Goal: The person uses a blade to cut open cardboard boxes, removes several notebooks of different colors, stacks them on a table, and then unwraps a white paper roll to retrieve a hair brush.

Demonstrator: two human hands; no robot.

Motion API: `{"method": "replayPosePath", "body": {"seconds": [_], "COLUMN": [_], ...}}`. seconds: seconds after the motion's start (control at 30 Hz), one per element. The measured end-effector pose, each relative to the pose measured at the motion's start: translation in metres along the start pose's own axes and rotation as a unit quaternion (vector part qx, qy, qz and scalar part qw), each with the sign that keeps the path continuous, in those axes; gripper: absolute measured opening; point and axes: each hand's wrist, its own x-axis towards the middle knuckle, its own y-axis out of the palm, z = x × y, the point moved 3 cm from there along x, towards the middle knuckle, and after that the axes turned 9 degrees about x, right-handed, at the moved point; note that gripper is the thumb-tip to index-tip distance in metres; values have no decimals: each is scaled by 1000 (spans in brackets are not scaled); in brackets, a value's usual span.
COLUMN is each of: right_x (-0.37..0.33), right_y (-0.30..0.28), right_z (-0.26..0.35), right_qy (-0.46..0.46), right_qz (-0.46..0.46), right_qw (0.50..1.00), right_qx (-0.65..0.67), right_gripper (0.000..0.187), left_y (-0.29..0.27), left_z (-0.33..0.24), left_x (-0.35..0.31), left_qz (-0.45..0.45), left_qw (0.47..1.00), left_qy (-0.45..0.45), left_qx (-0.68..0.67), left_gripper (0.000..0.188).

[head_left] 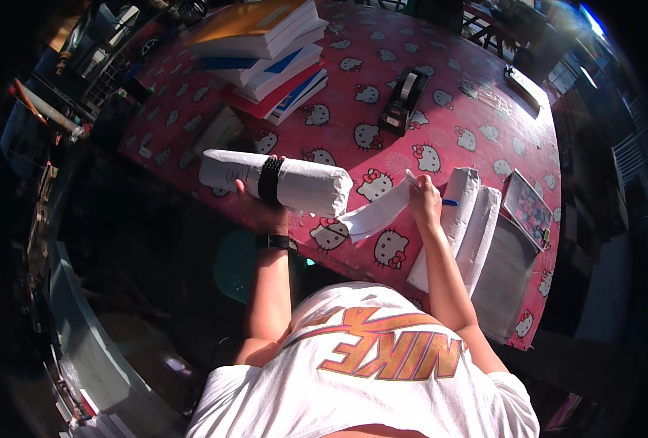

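My left hand [268, 212] is closed round a long white paper-wrapped bundle [313, 186], gripping it from below near its middle. A black textured band [270, 179] runs round the bundle there. Raised at the centre right, my right hand [425, 198] pinches the upper end of a white paper strip [379, 212]. The strip slants down to the left, its low end close to the bundle's right end. A blue pen [450, 202] sticks out beside my right hand; whether the fingers hold it I cannot tell. Two more white wrapped bundles [477, 237] lie side by side right of that hand.
A black tape dispenser [404, 102] stands at the table's far middle. Books and papers [273, 58] are piled at the far left. A grey flat folder [505, 274] and a patterned booklet [526, 209] lie near the right edge of the pink cat-print tablecloth [353, 80].
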Motion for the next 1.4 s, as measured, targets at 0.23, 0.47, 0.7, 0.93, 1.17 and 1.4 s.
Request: {"method": "replayPosePath", "body": {"seconds": [0.23, 0.47, 0.7, 0.93, 1.17, 1.4], "right_x": [-45, -72, -83, -49, -20, -51], "right_y": [20, 49, 35, -37, -6, 33], "right_z": [78, 96, 97, 33, 54, 111], "right_qy": [-178, -95, -60, -20, -245, -274], "right_qz": [182, 276, 384, 247, 38, 298], "right_qw": [939, 857, 837, 835, 969, 886], "right_qx": [229, 424, 386, 490, 9, 228], "right_gripper": [38, 36, 24, 7, 36, 22], "left_y": [-20, -27, -37, -88, -32, -26], "left_z": [-13, -6, -5, -71, -49, -15], "left_x": [-1, -5, -1, 24, 16, 6], "left_qz": [-152, -160, -146, -146, -187, -120], "left_qw": [988, 986, 986, 956, 976, 988], "left_qy": [1, 1, -20, 95, 28, -73], "left_qx": [-12, 34, 80, 234, 109, 64], "left_gripper": [54, 53, 54, 67, 59, 66]}}
